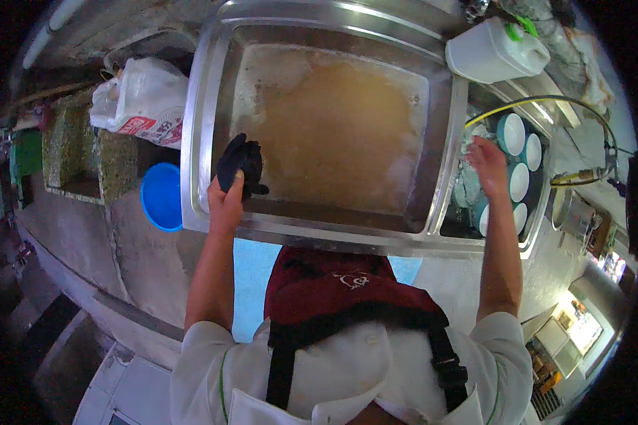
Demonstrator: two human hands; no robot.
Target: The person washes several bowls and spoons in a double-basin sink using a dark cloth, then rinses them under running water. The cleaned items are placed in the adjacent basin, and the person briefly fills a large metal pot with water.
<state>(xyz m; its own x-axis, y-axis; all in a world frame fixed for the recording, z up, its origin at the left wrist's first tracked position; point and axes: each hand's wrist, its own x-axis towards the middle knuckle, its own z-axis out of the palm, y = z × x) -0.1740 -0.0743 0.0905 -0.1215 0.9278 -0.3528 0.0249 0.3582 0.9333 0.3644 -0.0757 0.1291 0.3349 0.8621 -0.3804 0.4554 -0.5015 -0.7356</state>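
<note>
My left hand (227, 194) grips a bundle of black fabric, seemingly gloves (240, 164), over the left edge of a large stainless steel sink basin (441, 159). Shallow brownish water (345, 133) lies in that basin. At the right, my right hand (486, 159) is bare and wet, over a smaller basin beside running or splashing water (465, 178). Several bowls, white and teal (512, 134), stand in that smaller basin, just right of this hand. A yellow and black hose (537, 99) arches above them, its end near the water.
A white plastic jug (494, 50) stands on the sink's back right corner. Left of the sink are a white plastic bag (149, 101) with red print and a blue basin (162, 196). A speckled block-like structure (117, 167) stands farther left.
</note>
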